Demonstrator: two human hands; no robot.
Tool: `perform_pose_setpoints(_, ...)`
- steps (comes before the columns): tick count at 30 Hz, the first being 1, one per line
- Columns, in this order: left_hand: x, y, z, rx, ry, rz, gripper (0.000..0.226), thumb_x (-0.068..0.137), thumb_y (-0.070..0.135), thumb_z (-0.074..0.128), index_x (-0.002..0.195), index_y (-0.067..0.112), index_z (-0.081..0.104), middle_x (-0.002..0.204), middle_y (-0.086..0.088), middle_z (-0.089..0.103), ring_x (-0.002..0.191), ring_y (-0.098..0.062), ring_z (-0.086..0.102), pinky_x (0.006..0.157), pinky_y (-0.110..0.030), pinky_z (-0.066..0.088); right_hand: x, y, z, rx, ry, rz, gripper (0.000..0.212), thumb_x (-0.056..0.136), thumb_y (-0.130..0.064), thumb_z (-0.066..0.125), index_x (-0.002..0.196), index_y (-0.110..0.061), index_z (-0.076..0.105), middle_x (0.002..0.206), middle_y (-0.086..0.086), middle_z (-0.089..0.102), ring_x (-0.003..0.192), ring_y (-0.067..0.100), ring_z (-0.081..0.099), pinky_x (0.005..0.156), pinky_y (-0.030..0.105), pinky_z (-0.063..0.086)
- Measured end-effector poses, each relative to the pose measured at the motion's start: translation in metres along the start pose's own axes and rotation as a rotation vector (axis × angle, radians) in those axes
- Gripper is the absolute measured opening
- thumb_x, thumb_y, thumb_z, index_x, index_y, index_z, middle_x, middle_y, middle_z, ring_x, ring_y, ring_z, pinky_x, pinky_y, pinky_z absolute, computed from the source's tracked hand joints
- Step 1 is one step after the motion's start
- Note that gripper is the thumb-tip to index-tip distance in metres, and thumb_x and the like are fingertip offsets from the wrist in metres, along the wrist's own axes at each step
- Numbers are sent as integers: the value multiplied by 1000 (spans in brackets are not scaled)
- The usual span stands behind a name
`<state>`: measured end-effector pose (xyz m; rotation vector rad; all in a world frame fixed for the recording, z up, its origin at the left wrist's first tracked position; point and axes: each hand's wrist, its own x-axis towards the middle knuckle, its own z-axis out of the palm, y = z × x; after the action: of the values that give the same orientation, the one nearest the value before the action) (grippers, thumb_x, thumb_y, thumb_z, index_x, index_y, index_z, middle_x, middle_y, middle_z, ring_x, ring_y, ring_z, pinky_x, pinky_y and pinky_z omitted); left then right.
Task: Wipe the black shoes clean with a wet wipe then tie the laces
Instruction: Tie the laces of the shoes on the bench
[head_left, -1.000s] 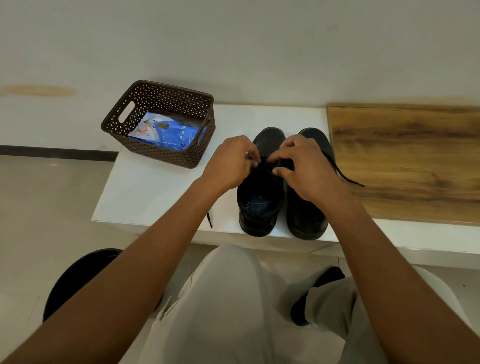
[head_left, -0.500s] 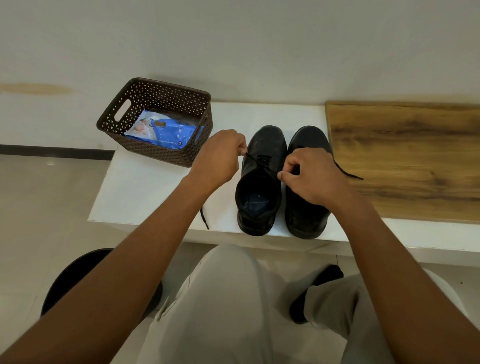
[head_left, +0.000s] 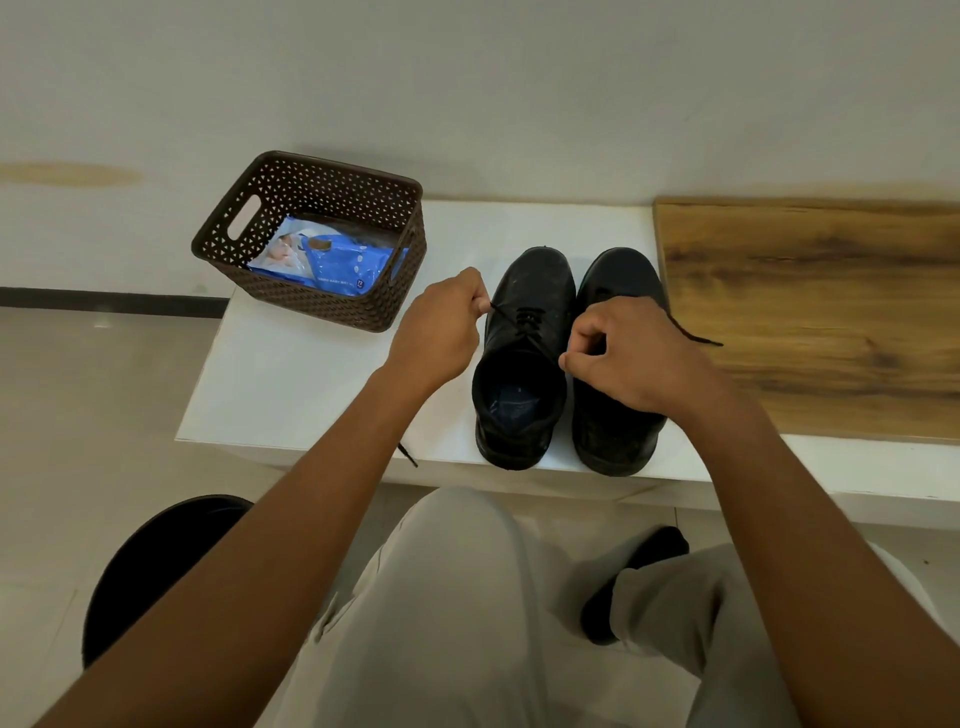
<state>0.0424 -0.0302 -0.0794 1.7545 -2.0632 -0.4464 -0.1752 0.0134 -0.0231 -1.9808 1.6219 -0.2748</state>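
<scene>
Two black shoes stand side by side on the white bench (head_left: 291, 379), toes toward the wall. My left hand (head_left: 441, 327) pinches one end of the left shoe's (head_left: 524, 358) lace and holds it taut out to the left. My right hand (head_left: 628, 353) lies over the right shoe (head_left: 618, 436) and pinches the other end of that lace near the left shoe's collar. A loose lace end of the right shoe (head_left: 696, 335) trails onto the wooden board. The blue wet wipe pack (head_left: 332, 262) lies in the basket.
A brown perforated basket (head_left: 322, 306) sits at the bench's back left. A wooden board (head_left: 810, 312) covers the bench's right part. A loose lace tip (head_left: 408, 454) hangs by the front edge. My knees and a black stool (head_left: 156, 561) are below.
Both hands have moved apart from above the left shoe, drawing its lace ends out sideways and tight. The view has shifted slightly.
</scene>
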Motion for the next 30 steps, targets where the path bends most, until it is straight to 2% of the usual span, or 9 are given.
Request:
perform_pose_setpoints(4, 0, 2, 9, 48, 7, -47, 24, 90, -1, 49, 83, 22, 49, 72, 11, 52, 71, -15, 55, 58, -31, 45, -1, 2, 1, -17, -21, -13, 26, 90, -22, 74, 66, -21, 66, 75, -7, 69, 73, 10, 62, 101, 48, 47)
perform_pose_setpoints(7, 3, 1, 9, 67, -32, -90, 32, 82, -10, 50, 82, 22, 51, 71, 13, 49, 73, -15, 56, 60, -31, 47, 0, 8, -1, -36, -12, -22, 28, 91, -24, 75, 64, -23, 66, 73, -9, 66, 72, 9, 61, 98, 49, 48)
perform_pose_setpoints(11, 4, -1, -1, -29, -76, -133, 24, 90, -2, 50, 84, 20, 57, 77, 10, 57, 70, -13, 56, 60, -33, 49, -1, 15, -5, 58, 6, 3, 22, 92, -35, 75, 71, -27, 73, 75, -10, 71, 75, 8, 64, 101, 51, 47)
perform_pose_setpoints(13, 2, -1, -11, -144, -133, -171, 17, 95, 8, 51, 87, 17, 63, 76, 11, 57, 68, -9, 53, 57, -25, 43, 1, 16, -5, 144, 33, -6, 19, 94, -35, 72, 76, -29, 75, 77, -16, 72, 77, 2, 66, 96, 43, 50)
perform_pose_setpoints(17, -9, 4, -37, -349, -310, -254, 20, 95, 11, 51, 89, 13, 70, 78, 8, 61, 70, -6, 54, 61, -21, 41, 2, 13, -3, 361, 80, -6, 18, 98, -26, 66, 84, -26, 77, 78, -19, 73, 63, 2, 65, 66, 18, 47)
perform_pose_setpoints(19, -14, 5, -49, -482, -427, -296, 20, 96, 17, 53, 90, 10, 71, 78, 4, 63, 72, -9, 55, 64, -22, 43, 2, 13, -3, 436, 105, -11, 21, 101, -26, 63, 84, -23, 77, 70, -16, 70, 58, 3, 60, 61, 12, 43)
perform_pose_setpoints(22, -19, 5, -58, -725, -426, -296, 26, 96, 27, 57, 95, 6, 72, 96, -4, 71, 88, -16, 60, 72, -31, 48, 1, 12, -4, 537, 123, -12, 24, 103, -26, 61, 88, -18, 78, 61, -11, 65, 59, 2, 58, 61, 9, 41)
perform_pose_setpoints(26, -23, 11, -57, -942, -406, -239, 25, 100, 21, 51, 105, 3, 67, 117, -4, 70, 110, -20, 62, 83, -33, 48, 5, 7, -2, 724, 128, -9, 24, 105, -22, 57, 99, -15, 79, 93, -4, 77, 90, 9, 67, 80, 25, 48)
perform_pose_setpoints(30, -29, 16, -57, -1118, -383, -199, 25, 101, 14, 46, 114, -2, 60, 123, -9, 67, 120, -26, 58, 89, -34, 44, 6, 6, 3, 905, 97, 3, 23, 107, -19, 54, 105, -14, 76, 116, -6, 77, 107, 4, 65, 78, 25, 39)
